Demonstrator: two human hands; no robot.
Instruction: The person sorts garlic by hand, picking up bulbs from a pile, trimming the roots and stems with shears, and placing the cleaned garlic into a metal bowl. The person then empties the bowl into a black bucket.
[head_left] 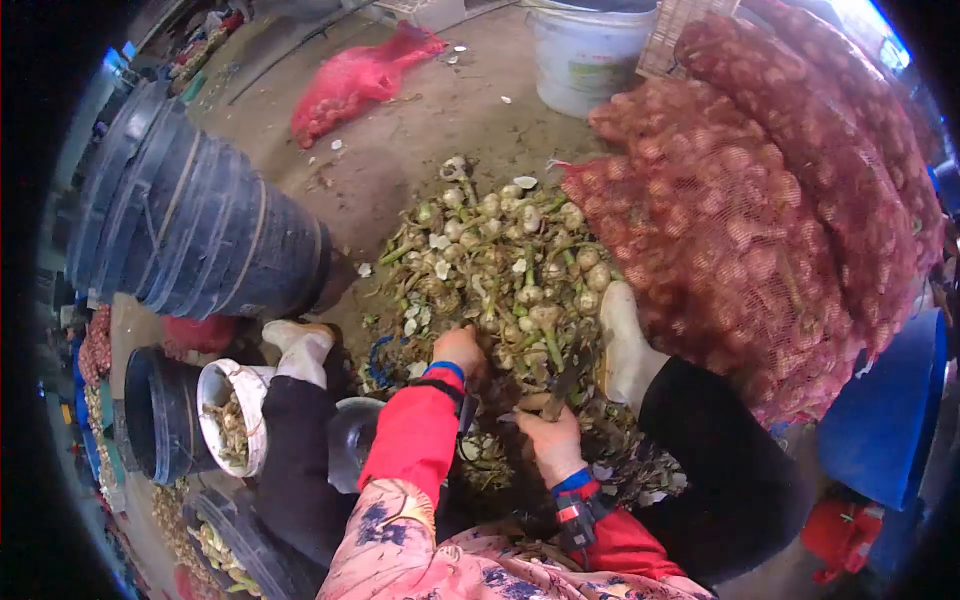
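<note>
A heap of garlic bulbs with stalks (520, 262) lies on the floor between my boots. My left hand (460, 350) is at the near edge of this heap, its back toward me and its fingers hidden beneath it. Closer to me, my right hand (553, 440) is closed around a knife (566, 388), whose dark blade points up and away over the bulbs. Cut stalks and peelings (484, 465) cover the ground below both hands.
Full red mesh sacks (720, 210) stand at the right, beside a white bucket (585, 62). Stacked dark buckets (200, 215) lean at the left. A white pail (262, 425) holding scraps stands by my left leg. Another pink mesh bag (355, 82) lies farther back.
</note>
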